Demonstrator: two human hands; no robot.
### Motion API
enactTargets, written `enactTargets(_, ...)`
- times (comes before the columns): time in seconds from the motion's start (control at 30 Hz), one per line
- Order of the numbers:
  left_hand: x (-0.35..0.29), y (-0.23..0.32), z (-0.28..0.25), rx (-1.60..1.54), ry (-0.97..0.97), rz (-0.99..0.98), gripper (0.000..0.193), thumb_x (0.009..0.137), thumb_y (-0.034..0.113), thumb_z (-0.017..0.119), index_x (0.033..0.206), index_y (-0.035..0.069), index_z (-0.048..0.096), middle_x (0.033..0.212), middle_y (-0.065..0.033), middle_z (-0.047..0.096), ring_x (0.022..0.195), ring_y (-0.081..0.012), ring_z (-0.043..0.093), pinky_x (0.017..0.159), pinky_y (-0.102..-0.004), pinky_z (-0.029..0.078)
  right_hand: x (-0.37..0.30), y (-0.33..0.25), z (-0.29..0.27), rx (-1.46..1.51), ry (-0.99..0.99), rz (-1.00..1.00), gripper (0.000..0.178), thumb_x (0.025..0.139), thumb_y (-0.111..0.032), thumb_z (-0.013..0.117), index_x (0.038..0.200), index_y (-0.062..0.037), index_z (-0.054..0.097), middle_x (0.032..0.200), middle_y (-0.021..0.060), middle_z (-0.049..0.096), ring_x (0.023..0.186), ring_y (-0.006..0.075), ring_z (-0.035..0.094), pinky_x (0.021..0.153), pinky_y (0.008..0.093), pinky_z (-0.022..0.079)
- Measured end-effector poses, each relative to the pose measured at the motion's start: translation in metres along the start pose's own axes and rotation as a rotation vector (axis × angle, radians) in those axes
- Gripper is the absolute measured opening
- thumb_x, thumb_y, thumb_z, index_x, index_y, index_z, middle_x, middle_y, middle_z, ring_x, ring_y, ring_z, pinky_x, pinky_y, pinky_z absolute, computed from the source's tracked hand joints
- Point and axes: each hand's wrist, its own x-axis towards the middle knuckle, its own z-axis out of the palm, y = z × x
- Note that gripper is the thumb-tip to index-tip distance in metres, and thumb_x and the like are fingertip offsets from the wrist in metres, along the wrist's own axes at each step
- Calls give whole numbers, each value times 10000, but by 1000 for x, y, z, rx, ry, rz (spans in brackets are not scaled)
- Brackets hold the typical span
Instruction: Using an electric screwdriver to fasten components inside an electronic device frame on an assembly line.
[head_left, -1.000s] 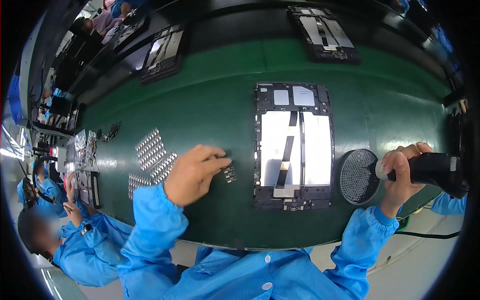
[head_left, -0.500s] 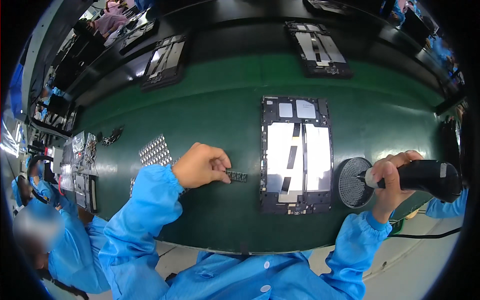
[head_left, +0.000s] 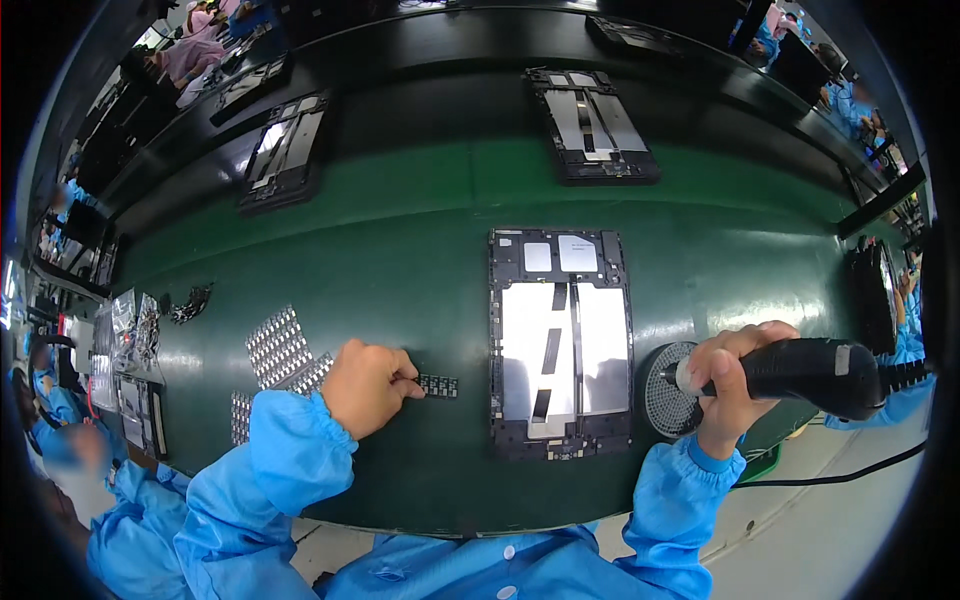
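Between the thumb and fingers of my left hand (head_left: 366, 388) is one end of a short dark strip with small parts in rows (head_left: 440, 386). The strip lies low over the mat, left of an opened tablet (head_left: 560, 345) with silver panels and a black frame. My right hand (head_left: 735, 385) wraps round a black electric screwdriver (head_left: 815, 375), held nearly level and pointing left. Its tip is at a round grey dish with many small holes (head_left: 668, 400); whether it touches is not clear. Beside my left hand lie sheets with rows of small parts (head_left: 278, 347).
More opened tablets rest at the back left (head_left: 285, 150) and back right (head_left: 590, 125) on the green mat (head_left: 420, 260). Clear bags (head_left: 125, 330) and a small dark pile (head_left: 190, 303) are at the left. A black cable (head_left: 840, 480) trails right. Other people sit nearby.
The whole view has shifted, so things appear lower and further left. My left fingers have closed tighter on the strip. The screwdriver stays in my right hand at the dish.
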Motion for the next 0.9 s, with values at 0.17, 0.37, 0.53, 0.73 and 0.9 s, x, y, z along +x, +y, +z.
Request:
enactTargets(0.17,-5,5,4,73,63,96,67,675,0,690,739,11,669,714,-144,658,677,-314,636,631,-357,511,-1,-3,0,-4,3,-10,473,771,27,656,1138,-65,372,632,58,538,494,160,531,509,305,493)
enactTargets(0.37,2,10,-12,-129,105,153,97,687,20,728,773,6,686,713,-128,668,635,-218,639,607,-297,503,-1,-2,-2,6,-7,-4,465,773,42,637,1139,-57,366,647,66,551,505,160,539,517,294,491)
enactTargets(0.53,41,28,11,-610,94,142,119,763,51,722,839,-34,688,740,-79,684,646,-96,614,624,-230,498,-4,0,-2,-56,-2,-19,461,789,-16,627,1184,-43,391,648,58,511,505,161,494,506,302,450)
enactTargets(0.73,69,26,39,-673,100,131,126,809,52,683,892,-42,672,801,-87,684,728,-102,624,661,-236,506,-4,1,-8,-77,9,-24,483,781,-21,647,1187,-30,386,635,65,514,508,171,515,504,301,464)
enactTargets(0.9,72,28,46,-659,120,109,106,819,21,676,898,-47,654,826,-67,664,759,-93,611,691,-210,498,-5,0,-10,-25,26,13,504,735,68,682,1121,-43,377,644,76,571,540,153,566,545,270,494)
